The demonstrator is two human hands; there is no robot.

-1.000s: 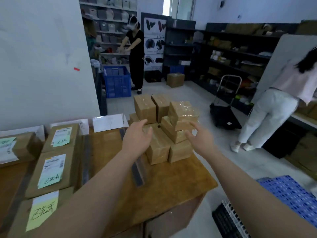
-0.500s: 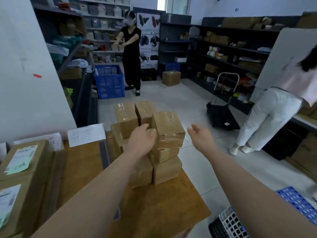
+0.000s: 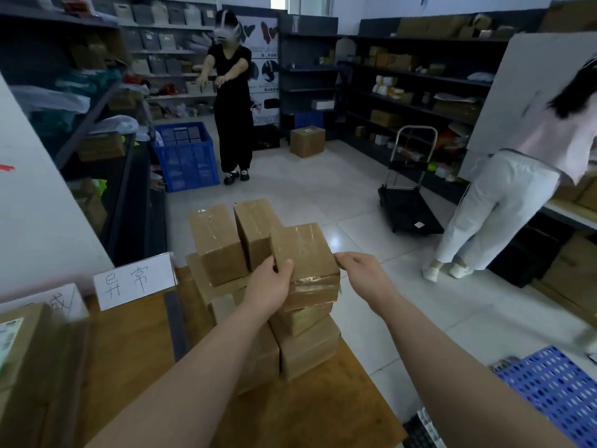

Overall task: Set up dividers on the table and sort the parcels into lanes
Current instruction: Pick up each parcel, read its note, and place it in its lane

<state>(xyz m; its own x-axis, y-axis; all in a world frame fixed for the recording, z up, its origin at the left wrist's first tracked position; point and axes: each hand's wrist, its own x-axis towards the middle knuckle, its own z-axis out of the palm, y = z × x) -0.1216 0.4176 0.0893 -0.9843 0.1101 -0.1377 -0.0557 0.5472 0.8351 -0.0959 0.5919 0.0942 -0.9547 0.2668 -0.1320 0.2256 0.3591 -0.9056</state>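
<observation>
A stack of taped brown parcels (image 3: pixel 223 247) stands at the far right end of the wooden table (image 3: pixel 310 412). The topmost parcel (image 3: pixel 303 253) is held between both hands. My left hand (image 3: pixel 269 287) grips its left side with the thumb over the upper edge. My right hand (image 3: pixel 361 274) pinches its right edge. A dark divider strip (image 3: pixel 174 324) lies on the table left of the stack. White lane cards with handwriting (image 3: pixel 134 281) stand behind it. A labelled parcel (image 3: pixel 19 344) lies at the far left.
A blue perforated crate (image 3: pixel 555 389) sits low at the right. A person in white trousers (image 3: pixel 497 208) bends at a shelf on the right, next to a black trolley (image 3: pixel 408 205). Another person in black (image 3: pixel 231 101) stands by a blue crate (image 3: pixel 185 156).
Both hands reached forward and closed onto the top parcel of the stack. My view swung right, pushing the labelled parcels toward the left edge.
</observation>
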